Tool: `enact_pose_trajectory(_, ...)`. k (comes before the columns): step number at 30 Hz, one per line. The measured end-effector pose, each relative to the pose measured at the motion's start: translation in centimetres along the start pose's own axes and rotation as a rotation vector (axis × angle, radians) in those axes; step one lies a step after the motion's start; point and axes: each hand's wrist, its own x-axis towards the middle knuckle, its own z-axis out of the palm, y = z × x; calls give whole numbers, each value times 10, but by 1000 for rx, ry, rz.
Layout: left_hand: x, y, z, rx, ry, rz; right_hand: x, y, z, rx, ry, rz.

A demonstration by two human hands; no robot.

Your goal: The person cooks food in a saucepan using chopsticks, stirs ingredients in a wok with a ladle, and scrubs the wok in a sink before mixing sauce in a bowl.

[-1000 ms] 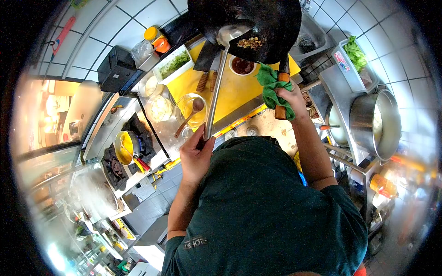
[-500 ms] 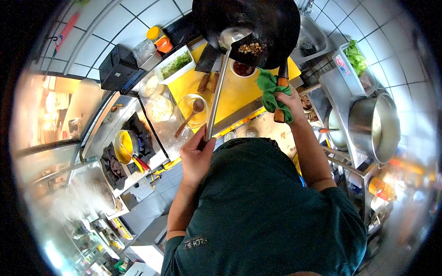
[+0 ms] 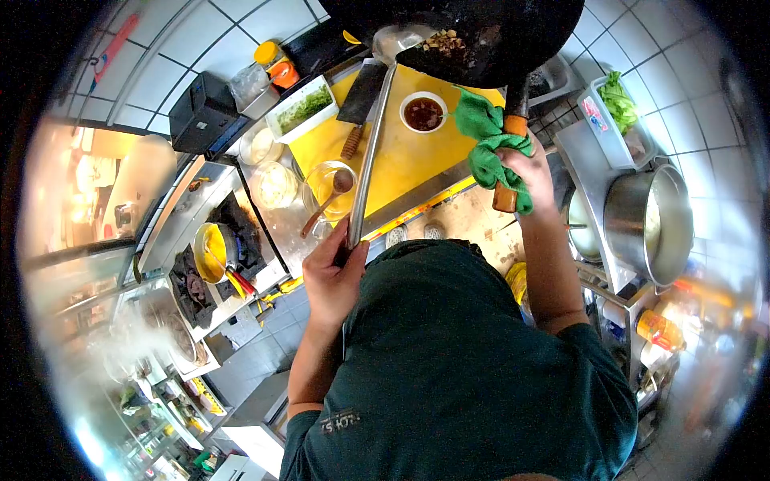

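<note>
My left hand (image 3: 333, 282) is closed round the end of a long metal ladle (image 3: 370, 152), whose head lies at the rim of the black wok (image 3: 513, 48). With my right hand (image 3: 529, 167) I grip the wok's wooden handle (image 3: 505, 199), a green cloth (image 3: 485, 136) bunched about it. The wok is tilted over the far side of the yellow cutting board (image 3: 385, 184); small browned bits (image 3: 446, 43) sit near its edge. Below the wok, a white bowl of dark red-brown sauce (image 3: 423, 113) stands on the board. A cleaver (image 3: 362, 90) lies to its left.
Left of the board are a tub of chopped greens (image 3: 305, 112) and a clear bowl with a wooden spoon (image 3: 330, 188). A pan with yellow contents (image 3: 212, 252) sits on the stove. At right stand a large steel pot (image 3: 642, 224) and a container of lettuce (image 3: 618, 104).
The wok and my right hand have moved right, and the wok also upward, uncovering more of the sauce bowl and cleaver. The ladle's head has shifted slightly up and left with the wok's rim.
</note>
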Motion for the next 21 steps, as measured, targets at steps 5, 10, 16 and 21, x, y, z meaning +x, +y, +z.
enact_pose_trajectory(5,-3,-14,1,-14,-2,31,3,31,-16,33,-4,20)
enact_pose_trajectory(10,-4,-20,4,29,5,38,0,69,-45,-50,56,89)
enact_pose_trajectory(16,-5,-19,7,34,21,9,-3,52,-37,0,-31,65)
enact_pose_trajectory(21,-6,-14,8,28,30,6,-3,23,-21,67,-66,-11)
